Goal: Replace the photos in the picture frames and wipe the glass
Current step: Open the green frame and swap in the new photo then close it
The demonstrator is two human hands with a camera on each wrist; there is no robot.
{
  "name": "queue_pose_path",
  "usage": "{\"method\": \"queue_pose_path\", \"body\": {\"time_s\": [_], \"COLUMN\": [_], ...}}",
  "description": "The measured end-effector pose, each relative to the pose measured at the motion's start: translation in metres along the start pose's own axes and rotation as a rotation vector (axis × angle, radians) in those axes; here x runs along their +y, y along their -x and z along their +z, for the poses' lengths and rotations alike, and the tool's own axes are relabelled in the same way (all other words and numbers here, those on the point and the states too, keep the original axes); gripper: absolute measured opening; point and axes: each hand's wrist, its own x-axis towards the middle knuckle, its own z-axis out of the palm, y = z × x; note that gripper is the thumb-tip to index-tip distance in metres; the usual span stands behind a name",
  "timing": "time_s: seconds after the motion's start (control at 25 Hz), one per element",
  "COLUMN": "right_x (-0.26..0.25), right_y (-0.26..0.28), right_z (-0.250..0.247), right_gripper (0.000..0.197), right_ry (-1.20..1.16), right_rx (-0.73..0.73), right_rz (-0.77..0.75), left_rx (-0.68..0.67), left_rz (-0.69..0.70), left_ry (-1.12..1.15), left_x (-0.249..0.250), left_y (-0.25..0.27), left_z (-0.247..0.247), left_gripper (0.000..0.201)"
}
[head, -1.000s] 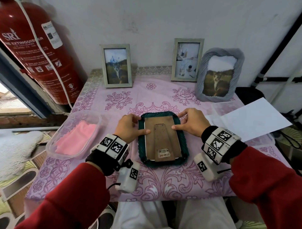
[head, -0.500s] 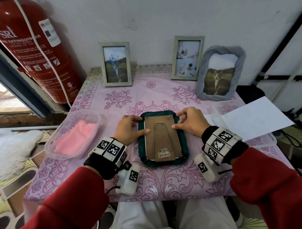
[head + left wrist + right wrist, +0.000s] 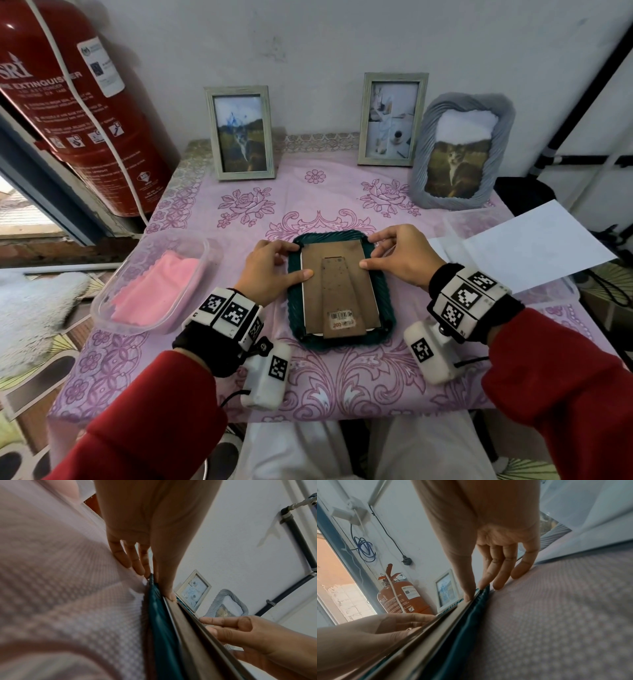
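Observation:
A dark green picture frame (image 3: 387, 310) lies face down on the pink tablecloth, its brown backing board (image 3: 337, 274) and folded stand facing up. My left hand (image 3: 301, 260) sits at the frame's upper left. Its thumb presses the backing's left edge and its fingers touch the rim's corner. My right hand (image 3: 368, 251) mirrors it at the upper right, thumb on the backing's right edge. In the left wrist view the left hand (image 3: 157, 584) has nearly straight fingers along the green frame (image 3: 159, 615). In the right wrist view the right hand (image 3: 476, 592) is the same.
A clear container (image 3: 102, 308) with a pink cloth (image 3: 154, 291) sits left of the frame. Three photo frames stand at the back: (image 3: 239, 133), (image 3: 392, 120) and a grey one (image 3: 459, 150). White paper (image 3: 534, 246) lies at the right. A red fire extinguisher (image 3: 85, 120) leans at the far left.
Both hands stay on the green frame's upper edges with almost no shift. Only the head view has tilted a little.

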Motion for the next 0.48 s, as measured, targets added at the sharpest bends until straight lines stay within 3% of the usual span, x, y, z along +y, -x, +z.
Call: {"method": "queue_pose_path", "body": {"time_s": [0.48], "right_x": [0.0009], "right_y": [0.0012], "right_z": [-0.0002], "right_gripper": [0.049], "right_ry": [-0.065], "right_rx": [-0.014], "right_rz": [0.017], "left_rx": [0.000], "left_rz": [0.001], "left_ry": [-0.006], "left_x": [-0.0011], "left_y": [-0.0020], "left_z": [0.0010], "left_gripper": [0.051]}}
